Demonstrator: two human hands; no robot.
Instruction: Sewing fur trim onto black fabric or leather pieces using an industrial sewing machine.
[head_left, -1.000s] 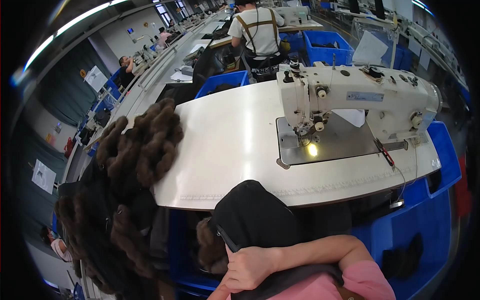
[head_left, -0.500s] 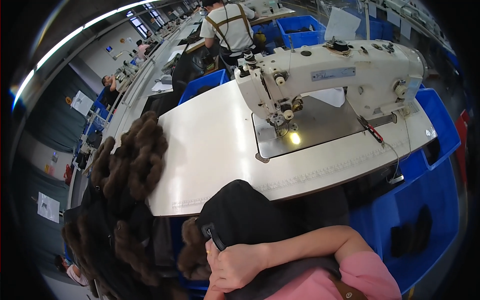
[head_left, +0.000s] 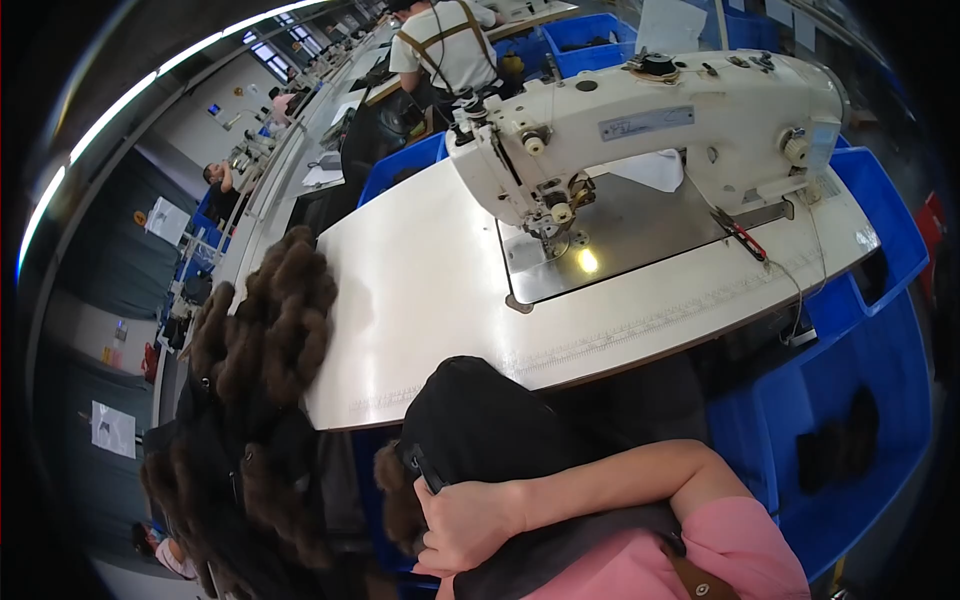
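In the head view, a black garment (head_left: 480,420) lies at six o'clock, bunched up against the near edge of a white sewing table (head_left: 400,300). The person's right hand (head_left: 470,525), reached by a forearm that sweeps in from four o'clock, is closed on this cloth, with the fingers curled at its left side beside a short dark strip (head_left: 425,468) that may be a zipper. The left hand is mostly or wholly hidden around there, so whether it grips anything cannot be told. Just to the left of the right hand shows a tuft of brown fluffy trim (head_left: 393,490). A heap of dark garments with thick brown fluff (head_left: 285,310) hangs over the table's edge at nine o'clock. Toward one o'clock stands a white sewing machine (head_left: 640,125), its lamp throwing a yellow spot on the metal plate (head_left: 640,225); red-handled snips (head_left: 748,242) (their tips on the plate's edge) lie between two and three o'clock. A blue bin (head_left: 810,375) at four o'clock holds dark pieces (head_left: 845,450), and a co-worker in a white top (head_left: 460,50) sits near twelve.
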